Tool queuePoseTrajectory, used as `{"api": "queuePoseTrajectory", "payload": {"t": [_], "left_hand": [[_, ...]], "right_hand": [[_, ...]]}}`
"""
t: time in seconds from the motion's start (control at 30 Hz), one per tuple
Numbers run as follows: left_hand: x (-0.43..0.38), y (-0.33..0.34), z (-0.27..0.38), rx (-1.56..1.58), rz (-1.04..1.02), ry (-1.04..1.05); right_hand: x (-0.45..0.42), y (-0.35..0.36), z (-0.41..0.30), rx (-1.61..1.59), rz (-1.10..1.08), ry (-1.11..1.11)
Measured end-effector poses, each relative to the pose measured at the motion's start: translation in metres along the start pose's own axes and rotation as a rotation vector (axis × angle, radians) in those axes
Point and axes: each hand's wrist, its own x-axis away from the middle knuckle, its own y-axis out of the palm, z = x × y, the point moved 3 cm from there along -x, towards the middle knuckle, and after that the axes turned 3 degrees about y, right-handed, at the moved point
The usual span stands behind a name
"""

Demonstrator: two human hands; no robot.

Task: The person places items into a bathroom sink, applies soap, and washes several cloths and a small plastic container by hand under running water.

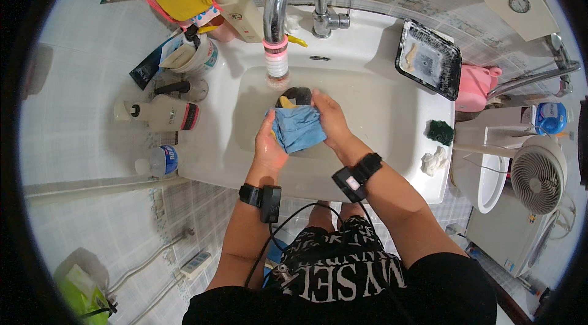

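Note:
Over the white washbasin, my left hand grips the left edge of a light blue cloth. On the other side, my right hand holds the cloth's right edge. Just beyond the cloth shows a dark, rounded item with a yellow piece against it; the blue cloth covers the rest, so its kind is unclear. Cloudy water stands in the basin. The chrome faucet ends in a pink and white spout extension close above the dark item.
Along the basin's left side stand a pump bottle, a clear plastic bottle and a white tub. To the right are a black tray, a green scouring pad and crumpled white material. A fan stands farther right.

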Motion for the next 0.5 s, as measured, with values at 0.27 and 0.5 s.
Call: {"api": "queuePoseTrajectory", "payload": {"t": [0.27,0.5], "left_hand": [[0.006,0.003,0.007,-0.015,-0.079,0.089],[0.012,-0.003,0.012,-0.094,-0.036,0.065]], "right_hand": [[0.040,0.020,0.003,-0.455,-0.228,0.416],[0.043,0.003,0.011,-0.406,-0.192,0.277]]}}
